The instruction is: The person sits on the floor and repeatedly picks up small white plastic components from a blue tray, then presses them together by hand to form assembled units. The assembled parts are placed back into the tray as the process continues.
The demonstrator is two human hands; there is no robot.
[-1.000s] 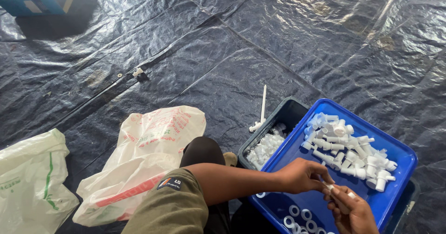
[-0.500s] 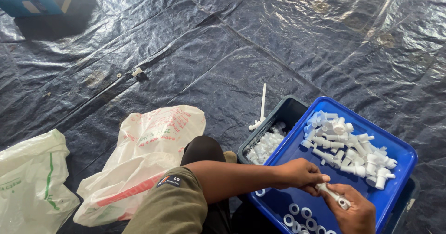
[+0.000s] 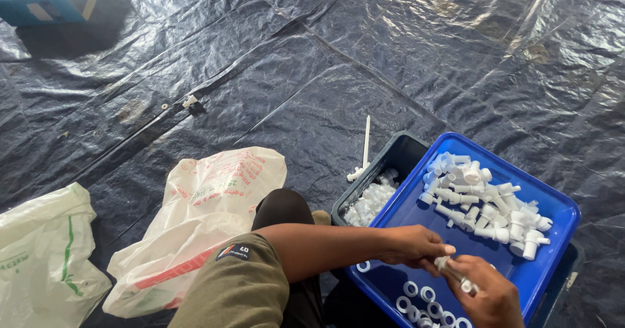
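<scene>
White tube fitting (image 3: 454, 274) pinched between left hand (image 3: 413, 245) and right hand (image 3: 489, 295) fingertips above blue tray (image 3: 566, 205); long axis slants down-right.

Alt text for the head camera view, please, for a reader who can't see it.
The person's left hand and right hand together hold a small white plastic fitting over a blue tray holding a heap of white fittings and white rings. The tray sits on a dark bin on black sheeting, with white plastic bags alongside.

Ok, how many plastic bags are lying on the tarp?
2. A white bag with red print lies beside the person's knee; a white bag with green print lies at the left edge, partly cut off.
</scene>
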